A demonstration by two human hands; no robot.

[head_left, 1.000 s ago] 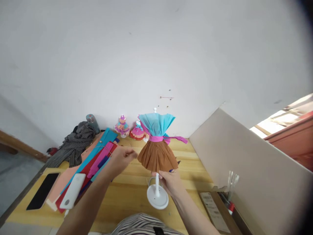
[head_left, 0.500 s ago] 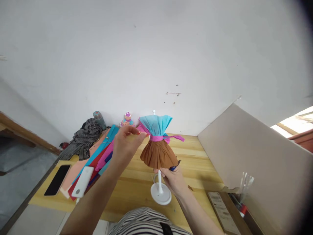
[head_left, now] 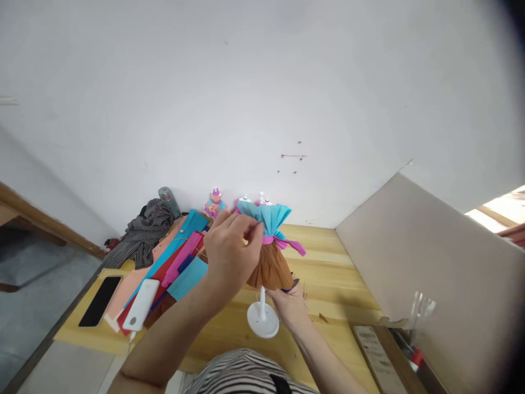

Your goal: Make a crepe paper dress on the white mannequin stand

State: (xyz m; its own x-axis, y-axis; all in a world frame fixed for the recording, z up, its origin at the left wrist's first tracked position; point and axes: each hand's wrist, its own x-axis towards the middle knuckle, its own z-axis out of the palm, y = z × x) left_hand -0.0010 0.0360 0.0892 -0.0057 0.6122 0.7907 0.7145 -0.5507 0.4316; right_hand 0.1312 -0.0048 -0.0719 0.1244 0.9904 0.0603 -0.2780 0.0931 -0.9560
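Observation:
A doll-size crepe paper dress [head_left: 273, 265] stands on a white stand with a round base [head_left: 263, 320]. Its ruffled blue top [head_left: 270, 216] flares above a pink sash [head_left: 292, 245] tied at the waist, over a gathered brown skirt. My left hand [head_left: 233, 251] pinches the left edge of the blue top between thumb and fingers, covering part of the dress. At the skirt's lower right hem, beside the stand's pole, my right hand [head_left: 291, 306] is closed with its thumb at the hem. A dark blue item shows by its fingers, too hidden to name.
Folded crepe paper strips [head_left: 188, 279], a white power bank [head_left: 141, 303] and a black phone [head_left: 100, 301] lie to the left. Behind are striped cloth [head_left: 143, 235], a flask [head_left: 169, 201] and a small paper-dressed figure [head_left: 215, 202]. A cardboard box [head_left: 385, 355] sits right, below a board [head_left: 430, 262].
My left hand has moved right and closed on the edge of the blue top. The dress tilts slightly, and the stand's base has shifted a little left. My right hand stays at the hem.

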